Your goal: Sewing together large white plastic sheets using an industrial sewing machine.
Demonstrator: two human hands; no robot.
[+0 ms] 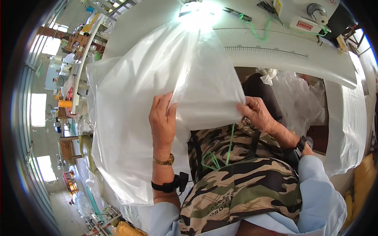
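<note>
A large translucent white plastic sheet (134, 98) spreads over the table and drapes down on the left, its far end gathered under a bright lamp (201, 13). My left hand (163, 114) pinches a fold of the sheet between thumb and fingers. My right hand (256, 114) grips the sheet's right edge, thumb on top. Between the two hands the near edge is folded over and held taut above my lap. A camouflage apron (244, 185) lies beneath, with green string (214, 160) on it. The sheet's far end is washed out by glare.
On the sewing machine table (275, 51), a printed ruler scale runs along the edge. Thread snips (240, 15) with green cord and scissors (271, 10) lie at the back beside the machine head (311, 19). Crumpled clear plastic (297, 102) sits below on the right.
</note>
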